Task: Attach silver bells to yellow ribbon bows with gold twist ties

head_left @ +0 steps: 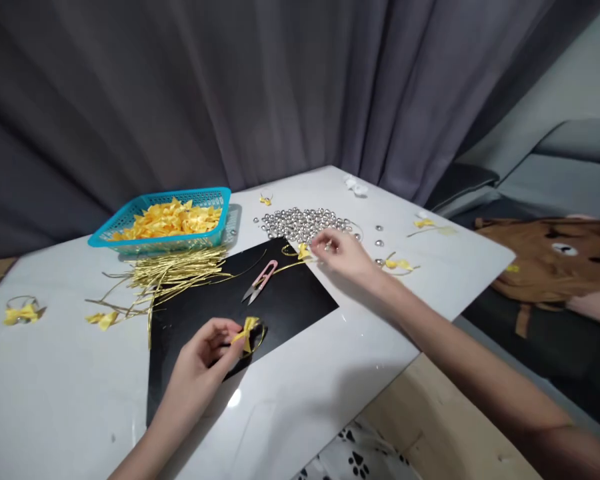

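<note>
My left hand [211,353] pinches a yellow ribbon bow [249,335] with a thin gold twist tie looped from it, just above the black mat [200,340]. At the near right edge of a heap of small round silver beads [305,223], my right hand [344,252] has its thumb and fingers curled together; what they hold, if anything, is too small to make out. Close beside its fingertips lies another yellow bow [303,252] with a gold tie. Pink-handled thread snips [260,283] rest on the mat between my hands.
A blue plastic basket [225,207] full of yellow bows stands at the back left. Before it lies a pile of gold twist ties [180,270]. Several tied bows, such as one bow [23,313] at far left, are scattered about the white table [80,400]. Behind hangs a grey curtain [280,87].
</note>
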Demonstrator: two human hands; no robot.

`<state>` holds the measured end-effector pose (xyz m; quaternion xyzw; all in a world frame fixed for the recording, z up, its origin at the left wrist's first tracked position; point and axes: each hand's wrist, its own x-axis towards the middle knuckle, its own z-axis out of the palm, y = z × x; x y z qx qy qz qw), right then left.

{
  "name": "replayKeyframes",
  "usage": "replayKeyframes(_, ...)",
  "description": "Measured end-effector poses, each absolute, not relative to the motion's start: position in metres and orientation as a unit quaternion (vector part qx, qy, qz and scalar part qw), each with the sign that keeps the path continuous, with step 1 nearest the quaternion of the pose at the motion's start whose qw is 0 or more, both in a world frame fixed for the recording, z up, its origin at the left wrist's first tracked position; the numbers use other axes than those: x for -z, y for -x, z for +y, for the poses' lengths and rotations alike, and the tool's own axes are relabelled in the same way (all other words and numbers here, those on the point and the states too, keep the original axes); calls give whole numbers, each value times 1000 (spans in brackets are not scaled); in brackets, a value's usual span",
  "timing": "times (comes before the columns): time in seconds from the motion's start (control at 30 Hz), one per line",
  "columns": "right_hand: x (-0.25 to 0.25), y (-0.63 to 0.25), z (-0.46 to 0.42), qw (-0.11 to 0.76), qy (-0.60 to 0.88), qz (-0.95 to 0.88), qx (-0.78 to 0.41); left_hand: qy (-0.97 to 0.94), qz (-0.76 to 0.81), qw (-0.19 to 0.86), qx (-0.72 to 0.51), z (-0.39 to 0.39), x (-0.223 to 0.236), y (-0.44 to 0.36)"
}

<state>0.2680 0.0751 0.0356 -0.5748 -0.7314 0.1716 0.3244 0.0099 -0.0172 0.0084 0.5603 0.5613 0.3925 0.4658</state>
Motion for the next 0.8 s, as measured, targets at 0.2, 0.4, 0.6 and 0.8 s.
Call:
replayKeyframes(0.2,-10,-226,89,180,372,-905,-100,-508,557,498,-429,-12,-3,-2)
replayKeyframes(0.4,-13,-207,103,99,281,-954,-36,-481,568,521,-418,-11,-14,-5)
replayKeyframes(0.6,-10,-209,94,114,322,-939,-48,-437,581,540,-425,-9,-19,-8)
replayKeyframes(0.8,-26,-221,82,154,341,-910,-177,-414,576,553,-437,-9,-3,-3)
